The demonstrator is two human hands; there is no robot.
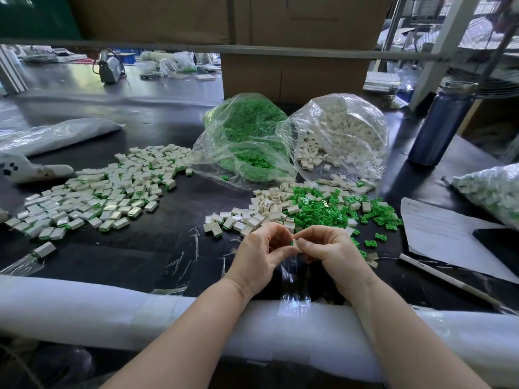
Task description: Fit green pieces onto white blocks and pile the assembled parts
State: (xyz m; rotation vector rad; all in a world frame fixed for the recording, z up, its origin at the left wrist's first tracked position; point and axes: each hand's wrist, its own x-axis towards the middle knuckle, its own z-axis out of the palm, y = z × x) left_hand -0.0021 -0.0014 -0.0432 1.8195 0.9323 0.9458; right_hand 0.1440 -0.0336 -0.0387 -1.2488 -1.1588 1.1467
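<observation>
My left hand (259, 255) and my right hand (334, 252) meet just above the near table edge, fingers curled, pinching one small white block with a green piece (295, 244) between them. Behind the hands lie loose white blocks (266, 209) and loose green pieces (323, 211). A wide pile of assembled white-and-green parts (92, 195) spreads over the left of the black table (126, 256). Further back, one open clear bag holds green pieces (247, 138) and another holds white blocks (342, 133).
A blue bottle (443, 124) stands at the right. Papers (443, 231), a white pen (438, 273) and a bag of parts (494, 192) lie at the right edge. White foam padding (112, 310) lines the near edge. A cardboard box (295, 77) stands behind the bags.
</observation>
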